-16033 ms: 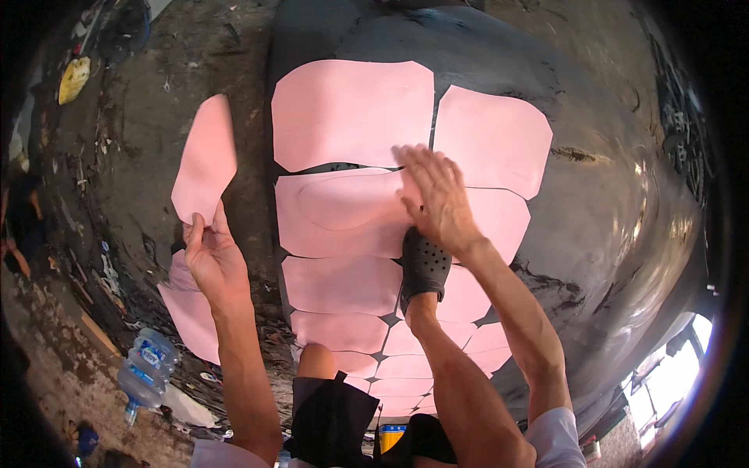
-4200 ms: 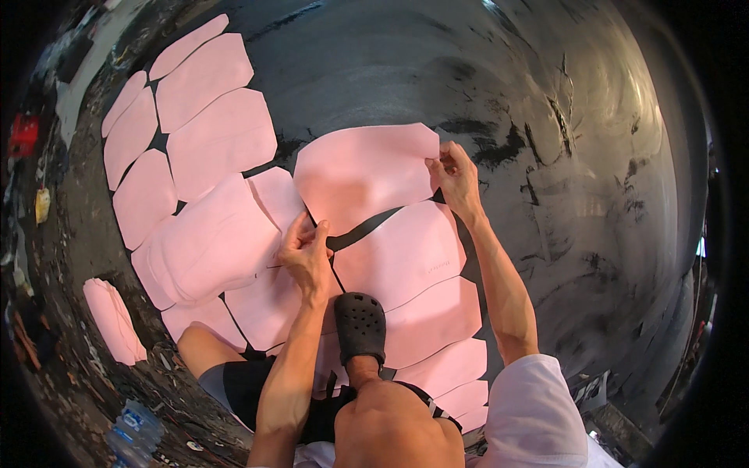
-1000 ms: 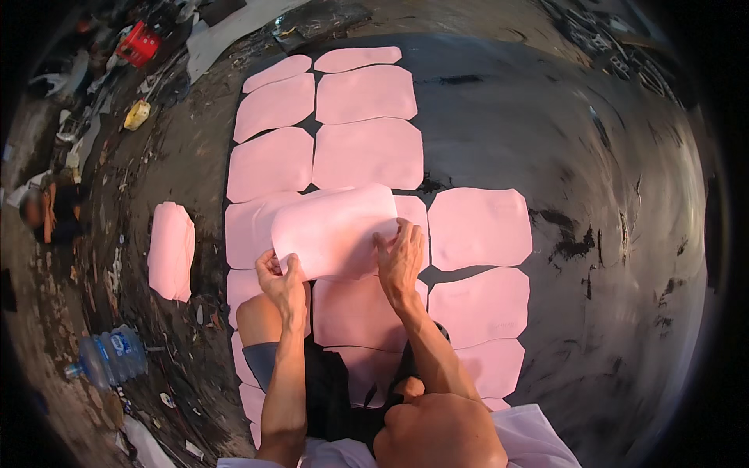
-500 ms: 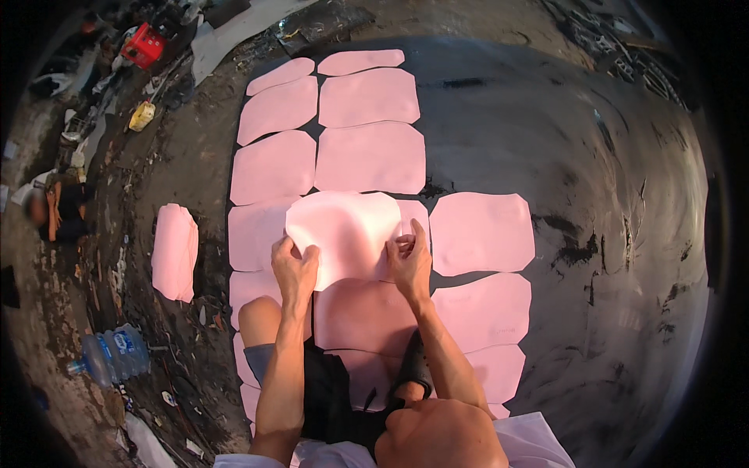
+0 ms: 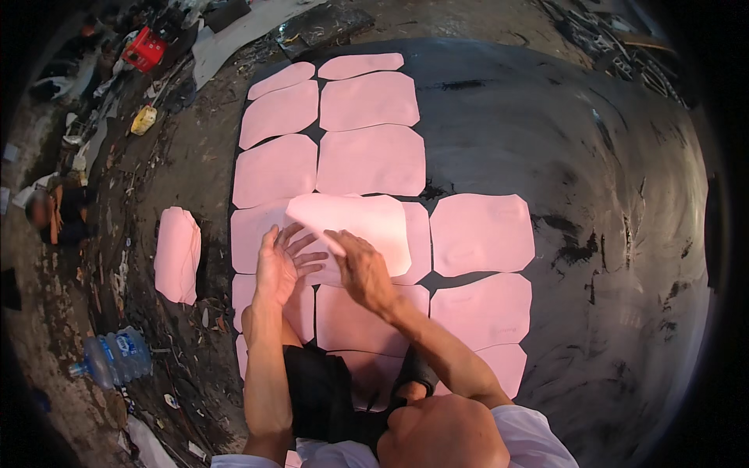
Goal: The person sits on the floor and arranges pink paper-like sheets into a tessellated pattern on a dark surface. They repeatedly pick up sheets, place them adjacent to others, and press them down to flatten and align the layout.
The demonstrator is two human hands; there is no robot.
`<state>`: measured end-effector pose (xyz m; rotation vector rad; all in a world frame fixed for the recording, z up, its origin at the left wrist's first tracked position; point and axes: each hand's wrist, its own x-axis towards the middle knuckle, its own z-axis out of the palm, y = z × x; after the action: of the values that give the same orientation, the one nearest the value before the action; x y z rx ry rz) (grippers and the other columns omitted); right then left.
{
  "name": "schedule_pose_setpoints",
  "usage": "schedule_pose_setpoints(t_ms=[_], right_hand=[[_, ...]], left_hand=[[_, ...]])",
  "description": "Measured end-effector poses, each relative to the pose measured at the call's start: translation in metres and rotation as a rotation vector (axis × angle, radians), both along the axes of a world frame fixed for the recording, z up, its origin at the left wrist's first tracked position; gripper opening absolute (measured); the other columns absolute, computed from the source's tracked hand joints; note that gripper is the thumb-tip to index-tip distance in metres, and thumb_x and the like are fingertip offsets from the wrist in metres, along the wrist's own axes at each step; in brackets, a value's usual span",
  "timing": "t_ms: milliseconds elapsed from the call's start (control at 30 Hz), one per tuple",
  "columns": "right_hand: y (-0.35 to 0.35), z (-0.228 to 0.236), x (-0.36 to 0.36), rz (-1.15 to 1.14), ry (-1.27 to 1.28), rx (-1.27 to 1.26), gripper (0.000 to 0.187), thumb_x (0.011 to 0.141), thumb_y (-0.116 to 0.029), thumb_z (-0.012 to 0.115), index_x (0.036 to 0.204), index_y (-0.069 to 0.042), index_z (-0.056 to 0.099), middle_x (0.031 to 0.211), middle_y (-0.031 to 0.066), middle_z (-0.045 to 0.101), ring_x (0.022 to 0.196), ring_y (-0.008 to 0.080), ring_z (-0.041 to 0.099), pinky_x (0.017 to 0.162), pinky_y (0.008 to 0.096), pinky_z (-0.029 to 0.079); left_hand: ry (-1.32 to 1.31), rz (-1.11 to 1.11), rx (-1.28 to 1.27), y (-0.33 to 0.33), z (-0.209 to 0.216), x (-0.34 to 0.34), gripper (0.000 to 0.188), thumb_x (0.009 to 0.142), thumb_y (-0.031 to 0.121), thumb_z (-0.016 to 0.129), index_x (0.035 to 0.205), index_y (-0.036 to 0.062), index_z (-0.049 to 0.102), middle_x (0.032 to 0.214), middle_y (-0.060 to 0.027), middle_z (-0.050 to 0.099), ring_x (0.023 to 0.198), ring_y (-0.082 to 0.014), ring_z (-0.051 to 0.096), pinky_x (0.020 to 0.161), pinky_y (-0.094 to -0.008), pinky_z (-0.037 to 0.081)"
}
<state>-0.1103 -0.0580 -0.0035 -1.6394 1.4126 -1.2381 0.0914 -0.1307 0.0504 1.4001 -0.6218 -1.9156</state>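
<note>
My right hand (image 5: 360, 273) pinches the near-left edge of a loose pale-pink sheet (image 5: 370, 222). This sheet is tilted and curled above others of its kind, and its upper face catches the light. To its left, my left hand (image 5: 282, 267) is open, palm turned inward and fingers spread, close to the sheet's left corner. Beneath both hands lie flat pink sheets in rows, such as one at the left (image 5: 257, 234) and one just nearer than the right hand (image 5: 367, 320). The thumb of my right hand is partly hidden.
The rows of pink sheets rest on a dark, smooth surface (image 5: 484, 140), which extends to the right. Further pink sheets lie at the right (image 5: 482, 234). On the littered ground at left are a pink roll (image 5: 178, 256), a clear plastic bottle (image 5: 117, 357) and a red crate (image 5: 144, 49).
My left hand has let go of the sheet and opened. My right hand has moved left across to the sheet's near-left edge, and the sheet has tilted and curled over.
</note>
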Motion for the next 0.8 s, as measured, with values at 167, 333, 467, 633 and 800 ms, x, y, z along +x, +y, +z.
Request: schedule_pose_setpoints(t_ms=[167, 333, 467, 633, 800], right_hand=[[-0.032, 0.021, -0.076, -0.094, -0.445, 0.357, 0.037, 0.119, -0.032, 0.058, 0.127, 0.002, 0.069, 0.090, 0.0146, 0.073, 0.089, 0.0161, 0.068, 0.083, 0.0407, 0.056], [-0.017, 0.080, -0.136, -0.430, -0.886, 0.069, 0.054, 0.119, -0.047, 0.058, 0.146, 0.000, 0.063, 0.128, 0.0059, 0.070, 0.110, 0.0131, 0.065, 0.099, 0.0302, 0.053], [0.028, 0.087, -0.119, -0.272, -0.440, -0.017, 0.057, 0.116, -0.034, 0.047, 0.162, 0.001, 0.052, 0.158, 0.0187, 0.058, 0.146, 0.0322, 0.052, 0.123, 0.0447, 0.039], [0.069, 0.094, -0.080, 0.348, -0.196, 0.070, 0.077, 0.097, -0.017, 0.067, 0.170, -0.004, 0.047, 0.178, 0.0194, 0.043, 0.169, 0.0418, 0.031, 0.137, 0.0538, 0.025], [0.098, 0.030, -0.110, -0.453, -0.584, 0.529, 0.060, 0.113, -0.034, 0.067, 0.159, 0.000, 0.051, 0.151, 0.0211, 0.065, 0.132, 0.0284, 0.067, 0.109, 0.0420, 0.055]], left_hand=[[-0.592, -0.200, -0.254, 0.009, -0.018, -0.016, 0.060, 0.109, 0.055, 0.062, 0.147, 0.0093, 0.071, 0.135, -0.0114, 0.069, 0.122, -0.0241, 0.062, 0.114, -0.0469, 0.046], [-1.330, -0.292, -0.490, 0.031, -0.030, -0.036, 0.067, 0.106, 0.056, 0.070, 0.148, 0.0045, 0.069, 0.147, -0.0272, 0.048, 0.134, -0.0367, 0.052, 0.113, -0.0492, 0.048], [-0.326, -0.053, -0.483, 0.049, 0.014, -0.092, 0.080, 0.109, 0.068, 0.061, 0.160, 0.0066, 0.056, 0.148, -0.0163, 0.061, 0.134, -0.0345, 0.061, 0.114, -0.0515, 0.050], [0.693, 0.160, -0.007, 0.080, 0.027, -0.075, 0.072, 0.108, 0.057, 0.061, 0.158, 0.0047, 0.056, 0.153, -0.0165, 0.065, 0.135, -0.0343, 0.065, 0.117, -0.0560, 0.052], [0.735, 0.197, 0.077, 0.109, 0.028, -0.044, 0.057, 0.098, 0.028, 0.064, 0.147, -0.0016, 0.063, 0.137, -0.0192, 0.073, 0.124, -0.0359, 0.072, 0.105, -0.0545, 0.060]])
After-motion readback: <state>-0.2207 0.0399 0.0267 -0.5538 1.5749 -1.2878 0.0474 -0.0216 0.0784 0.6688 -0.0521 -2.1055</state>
